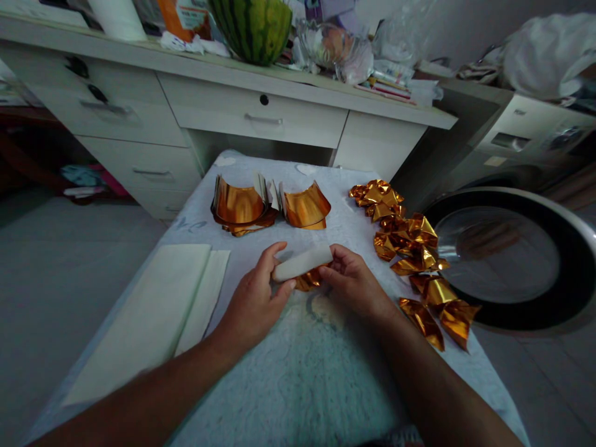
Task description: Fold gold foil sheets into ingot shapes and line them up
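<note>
Between my two hands, just above the cloth-covered table (pixel 298 372), is a sheet of gold foil paper (pixel 305 262) rolled with its white back outward; some gold shows below. My left hand (pixel 261 292) has its thumb and fingers around the left end. The right end is pinched in my right hand (pixel 349 279), thumb in front. Two stacks of curved gold foil sheets, a left stack (pixel 239 202) and a right stack (pixel 306 207), stand beyond my hands. To the right lies a row of folded gold foil pieces (pixel 405 233), shaped like ingots.
White paper sheets (pixel 144 304) lie at the table's left. Behind stands a white drawer counter (pixel 261 121) bearing a watermelon (pixel 254 28) and plastic bags. A washing machine (pixel 526 130) with its round door (pixel 503 248) swung open stands close at the right edge.
</note>
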